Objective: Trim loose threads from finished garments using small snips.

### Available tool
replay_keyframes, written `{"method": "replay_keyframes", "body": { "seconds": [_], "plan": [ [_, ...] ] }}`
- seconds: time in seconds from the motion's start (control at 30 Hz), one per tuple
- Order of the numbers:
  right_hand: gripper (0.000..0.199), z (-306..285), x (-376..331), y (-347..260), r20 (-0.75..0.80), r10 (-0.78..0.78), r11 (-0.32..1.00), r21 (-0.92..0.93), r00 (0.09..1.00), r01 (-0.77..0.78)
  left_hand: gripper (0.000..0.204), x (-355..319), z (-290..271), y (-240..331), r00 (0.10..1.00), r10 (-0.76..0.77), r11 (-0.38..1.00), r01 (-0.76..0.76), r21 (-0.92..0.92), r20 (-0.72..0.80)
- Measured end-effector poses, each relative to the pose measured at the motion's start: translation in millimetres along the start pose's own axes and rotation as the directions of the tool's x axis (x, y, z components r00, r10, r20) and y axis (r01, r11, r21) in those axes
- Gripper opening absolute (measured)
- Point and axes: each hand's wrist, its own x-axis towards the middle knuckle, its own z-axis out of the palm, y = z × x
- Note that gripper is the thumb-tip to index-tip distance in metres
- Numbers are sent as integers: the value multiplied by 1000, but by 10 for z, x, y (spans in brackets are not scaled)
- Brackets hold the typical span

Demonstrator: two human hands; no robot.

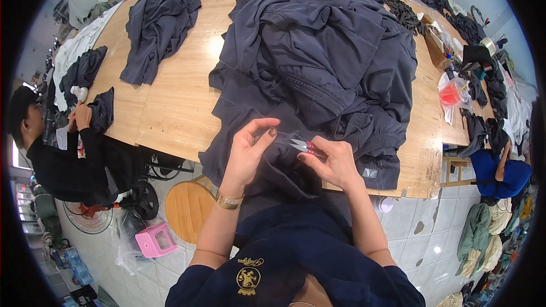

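Right fingers (327,146) grip red-handled snips (308,147), blades toward nine o'clock; left fingers (259,125) curl part-open, any thread unclear. Dark garments (330,40) pile at twelve. Likely trimming; the next snip seemingly needs steadying them.

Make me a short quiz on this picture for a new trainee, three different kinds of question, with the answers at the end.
1. Which of the camera wearer's hands holds the small snips?
2. True or false: the big cloth pile in front of the wearer is white.
3. What colour are the snips' handles? A: green. B: yellow. C: red.

Key:
1. The right hand.
2. False; the cloth pile on the table is dark.
3. C.
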Motion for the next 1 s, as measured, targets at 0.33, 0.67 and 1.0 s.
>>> {"method": "replay_keyframes", "body": {
  "seconds": [0.33, 0.67, 1.0],
  "plan": [
    [39, -12, 35, -29, 50, 23, 1000, -4, 998, -23, 24, -6, 34, 22, 1000, 15, 987, -16, 158, 7],
    [37, 11, 52, -33, 57, 10, 1000, -5, 998, -9, 27, -39, 102, 109, 999, 37, 957, -43, 288, 25],
    [31, 140, 34, 54, -106, 185, 948, 282, 977, -149, 27, 5, 16, 31, 1000, 3, 993, -2, 116, -2]
  ]
}}
